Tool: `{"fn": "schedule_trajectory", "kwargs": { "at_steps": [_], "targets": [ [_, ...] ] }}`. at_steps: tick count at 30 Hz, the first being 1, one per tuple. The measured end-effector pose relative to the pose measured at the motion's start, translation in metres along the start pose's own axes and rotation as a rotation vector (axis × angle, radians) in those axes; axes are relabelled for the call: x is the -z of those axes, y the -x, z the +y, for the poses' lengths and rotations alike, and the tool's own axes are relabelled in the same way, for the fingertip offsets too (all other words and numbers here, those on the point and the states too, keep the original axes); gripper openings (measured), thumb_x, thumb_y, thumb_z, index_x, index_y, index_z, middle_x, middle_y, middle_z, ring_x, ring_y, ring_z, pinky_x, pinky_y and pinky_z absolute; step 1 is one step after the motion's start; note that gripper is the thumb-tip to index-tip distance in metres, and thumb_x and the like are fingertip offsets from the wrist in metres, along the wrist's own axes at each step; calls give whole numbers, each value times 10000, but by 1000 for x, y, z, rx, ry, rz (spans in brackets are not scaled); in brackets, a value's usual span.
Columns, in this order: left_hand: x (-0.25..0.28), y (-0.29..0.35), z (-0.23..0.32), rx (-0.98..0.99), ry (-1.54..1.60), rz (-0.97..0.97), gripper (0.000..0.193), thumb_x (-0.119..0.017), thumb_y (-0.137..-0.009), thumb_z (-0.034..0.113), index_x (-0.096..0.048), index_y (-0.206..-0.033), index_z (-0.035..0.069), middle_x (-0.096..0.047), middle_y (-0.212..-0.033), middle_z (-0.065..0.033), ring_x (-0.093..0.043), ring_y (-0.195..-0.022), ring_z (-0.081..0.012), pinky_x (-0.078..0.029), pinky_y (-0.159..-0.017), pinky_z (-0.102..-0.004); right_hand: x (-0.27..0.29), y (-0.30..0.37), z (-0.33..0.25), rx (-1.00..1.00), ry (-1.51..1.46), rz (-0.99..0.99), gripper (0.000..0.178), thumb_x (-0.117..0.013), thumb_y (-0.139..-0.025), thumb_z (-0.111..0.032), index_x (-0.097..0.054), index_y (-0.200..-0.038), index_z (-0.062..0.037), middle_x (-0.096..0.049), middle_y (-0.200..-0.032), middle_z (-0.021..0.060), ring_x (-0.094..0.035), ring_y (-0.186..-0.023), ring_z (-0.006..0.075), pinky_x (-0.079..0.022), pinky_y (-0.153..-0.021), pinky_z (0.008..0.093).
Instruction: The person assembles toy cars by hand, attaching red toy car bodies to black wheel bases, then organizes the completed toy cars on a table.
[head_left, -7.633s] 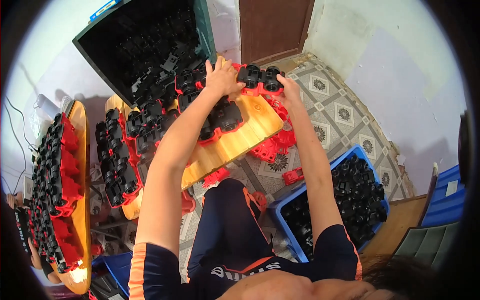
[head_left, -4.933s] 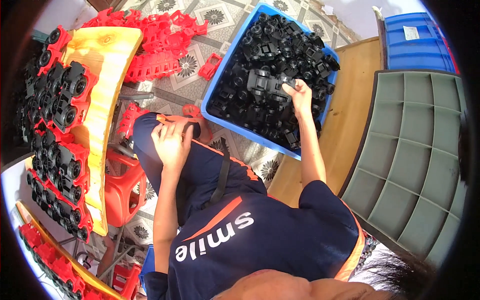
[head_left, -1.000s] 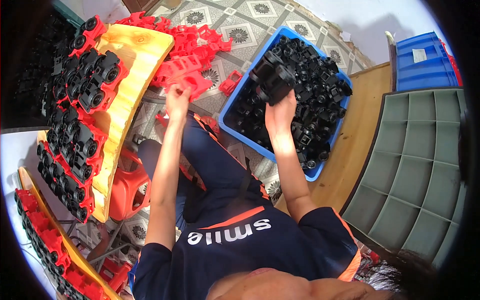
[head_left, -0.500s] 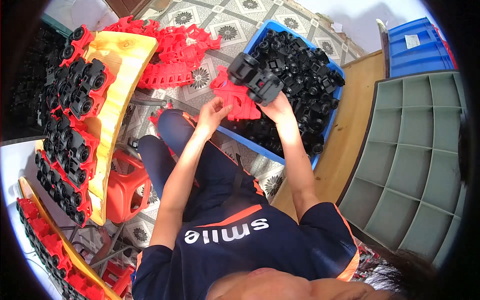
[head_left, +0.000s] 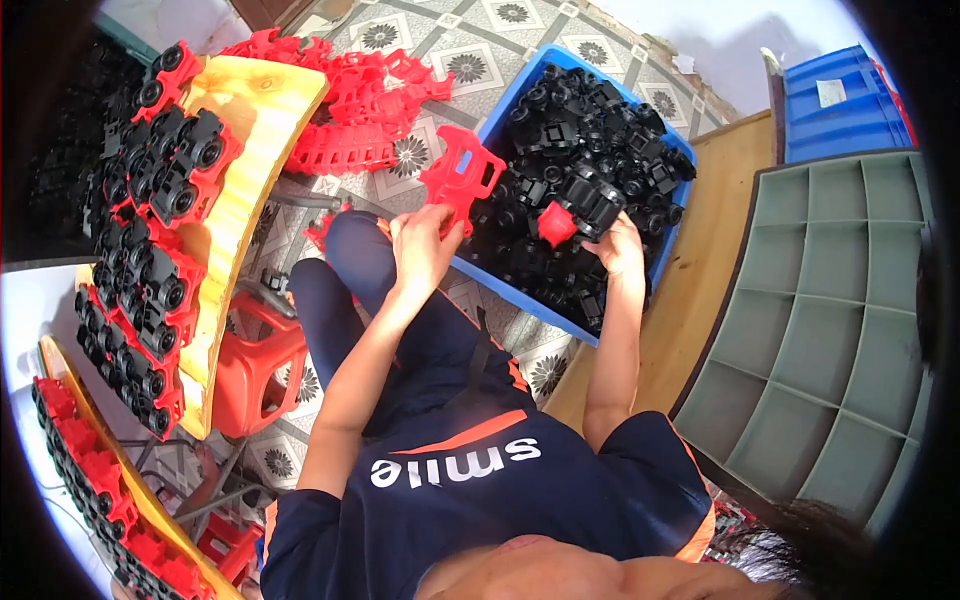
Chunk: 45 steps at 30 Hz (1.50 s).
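My left hand (head_left: 424, 246) is closed on a red plastic toy car body (head_left: 466, 172), which stands up from my fingers at the near left edge of the bin. Over the bin, my right hand (head_left: 618, 246) grips a black toy car chassis (head_left: 592, 198) with wheels. A small red piece (head_left: 556, 224) shows at the chassis's left end; whether it is fixed to it I cannot tell. Beneath lie many similar black chassis (head_left: 560, 135) heaped in a blue plastic bin (head_left: 500, 288). The two held parts are apart.
To the left, a yellow wooden board (head_left: 238, 150) bears rows of red bodies with black chassis (head_left: 150, 280). More red bodies (head_left: 350, 110) pile up beyond my knees. A red stool (head_left: 255, 370) stands below the board. At right is a grey compartment tray (head_left: 810, 330).
My right hand has moved the black chassis right and nearer, away from the red body. My left hand has tilted the red body more upright.
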<state>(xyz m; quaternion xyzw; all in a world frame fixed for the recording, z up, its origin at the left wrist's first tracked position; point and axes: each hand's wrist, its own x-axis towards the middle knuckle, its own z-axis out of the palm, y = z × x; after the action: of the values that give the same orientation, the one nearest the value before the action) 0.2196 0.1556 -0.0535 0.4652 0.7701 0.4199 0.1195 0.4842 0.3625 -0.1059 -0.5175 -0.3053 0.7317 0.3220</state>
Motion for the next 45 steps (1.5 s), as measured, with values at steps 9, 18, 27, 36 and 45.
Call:
{"fn": "schedule_trajectory", "kwargs": {
  "at_steps": [9, 18, 27, 36, 45],
  "targets": [
    [60, 45, 12, -169, -764, 195, 118, -661, -736, 134, -631, -849, 116, -555, -740, -34, -576, -719, -198, -383, -761, -394, -155, 64, 10, 271, -547, -590, 287, -485, -999, -52, -553, -1278, -39, -607, -1273, 95, -597, -1138, 199, -490, -990, 352],
    [106, 83, 0, 13, -39, 127, 495, -776, -775, 326, -645, -1137, 15, -643, -1129, -140, -589, -1077, -268, -417, -967, -407, -274, 84, 127, 444, -73, -625, 268, -561, -966, -66, -576, -1229, -13, -591, -1281, 88, -571, -1153, 174, -446, -1002, 310],
    [74, 99, -72, 562, 653, 365, 476, -516, -992, 451, -518, -1295, 83, -459, -1356, -60, -458, -1237, -154, -419, -997, -363, -277, 100, 136, 310, -290, -610, 298, -593, -918, -24, -576, -1214, -52, -647, -1138, 69, -654, -959, 175, -562, -784, 315],
    [112, 94, -40, 595, 1554, 145, 504, -564, -970, 445, -388, -1355, 172, -480, -1342, -131, -585, -1139, -232, -556, -892, -399, -291, 142, 97, 219, -368, -816, 274, -589, -913, 6, -605, -1182, -48, -655, -1125, 56, -637, -992, 168, -538, -848, 319],
    [129, 87, -49, 287, 1290, 418, 661, -516, -945, 547, -219, -1419, 196, -345, -1416, -94, -411, -1307, -250, -443, -1033, -437, -275, 200, 21, 1707, 854, -911, 382, -753, -683, -77, -653, -1048, -21, -653, -1130, 117, -611, -945, 278, -460, -844, 395]
  ]
}}
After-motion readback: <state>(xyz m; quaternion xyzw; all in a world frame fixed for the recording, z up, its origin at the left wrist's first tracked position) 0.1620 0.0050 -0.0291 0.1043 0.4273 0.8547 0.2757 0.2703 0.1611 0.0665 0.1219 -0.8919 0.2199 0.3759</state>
